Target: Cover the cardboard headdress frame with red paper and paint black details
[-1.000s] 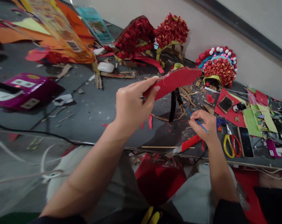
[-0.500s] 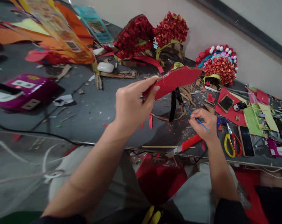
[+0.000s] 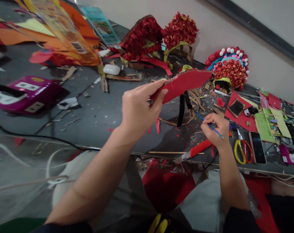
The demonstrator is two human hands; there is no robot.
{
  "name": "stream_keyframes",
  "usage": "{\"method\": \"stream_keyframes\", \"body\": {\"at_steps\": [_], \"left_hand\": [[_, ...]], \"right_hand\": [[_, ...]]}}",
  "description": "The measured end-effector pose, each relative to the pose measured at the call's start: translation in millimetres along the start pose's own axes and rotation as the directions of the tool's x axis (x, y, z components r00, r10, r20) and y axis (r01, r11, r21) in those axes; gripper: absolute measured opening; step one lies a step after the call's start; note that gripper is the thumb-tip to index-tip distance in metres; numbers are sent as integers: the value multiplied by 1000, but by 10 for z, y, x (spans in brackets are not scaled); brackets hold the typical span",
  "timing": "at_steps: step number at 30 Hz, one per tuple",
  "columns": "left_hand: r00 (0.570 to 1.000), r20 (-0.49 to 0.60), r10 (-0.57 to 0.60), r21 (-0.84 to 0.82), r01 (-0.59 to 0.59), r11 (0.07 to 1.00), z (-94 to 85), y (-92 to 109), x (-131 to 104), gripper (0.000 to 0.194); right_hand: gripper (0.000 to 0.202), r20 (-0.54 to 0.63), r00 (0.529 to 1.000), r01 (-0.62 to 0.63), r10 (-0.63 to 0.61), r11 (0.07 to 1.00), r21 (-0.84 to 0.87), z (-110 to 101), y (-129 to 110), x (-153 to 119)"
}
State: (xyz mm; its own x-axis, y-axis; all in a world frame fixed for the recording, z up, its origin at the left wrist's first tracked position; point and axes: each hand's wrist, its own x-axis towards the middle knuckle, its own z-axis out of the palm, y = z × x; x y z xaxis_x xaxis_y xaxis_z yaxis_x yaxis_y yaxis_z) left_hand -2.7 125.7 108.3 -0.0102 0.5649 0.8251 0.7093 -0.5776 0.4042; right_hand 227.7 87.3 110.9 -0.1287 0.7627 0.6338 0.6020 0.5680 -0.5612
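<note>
My left hand [image 3: 143, 106] pinches the near end of a red cardboard piece [image 3: 185, 83], holding it tilted above the table. Black-painted strips [image 3: 181, 110] hang below that piece. Between the fingertips of my right hand [image 3: 216, 127] is a thin blue paintbrush [image 3: 210, 126], its tip close to the black strips. Where the strips join the red piece is hidden from me. A cutter with a red handle [image 3: 200, 148] lies below the brush, and scissors with yellow and red handles [image 3: 243, 151] rest beside my right wrist.
Red flower-covered headpieces [image 3: 181, 30] stand along the wall. A purple power strip [image 3: 27, 94] with a black cord sits at the left. On the right are a phone [image 3: 258, 147], a small black bottle [image 3: 251, 111] and red paper [image 3: 231, 100]. Cardboard scraps litter the table [image 3: 100, 113].
My right hand and the paintbrush have shifted slightly to the right. My left hand keeps the red cardboard nearly still. The whole view has moved a little.
</note>
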Motion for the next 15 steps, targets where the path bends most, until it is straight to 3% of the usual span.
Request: {"method": "stream_keyframes", "body": {"at_steps": [3, 9, 15], "left_hand": [[1000, 20, -16, 9, 16, 1000, -4, 15, 5, 24], [1000, 1, 10, 16, -10, 1000, 0, 0, 10, 24], [999, 37, -24, 27, 23, 999, 8, -13, 2, 27]], "right_hand": [[14, -61, 998, -16, 16, 1000, 12, -6, 0, 1], [15, 34, 999, 0, 1, 999, -38, -14, 5, 6], [13, -20, 1000, 6, -6, 1000, -12, -10, -7, 8]]}}
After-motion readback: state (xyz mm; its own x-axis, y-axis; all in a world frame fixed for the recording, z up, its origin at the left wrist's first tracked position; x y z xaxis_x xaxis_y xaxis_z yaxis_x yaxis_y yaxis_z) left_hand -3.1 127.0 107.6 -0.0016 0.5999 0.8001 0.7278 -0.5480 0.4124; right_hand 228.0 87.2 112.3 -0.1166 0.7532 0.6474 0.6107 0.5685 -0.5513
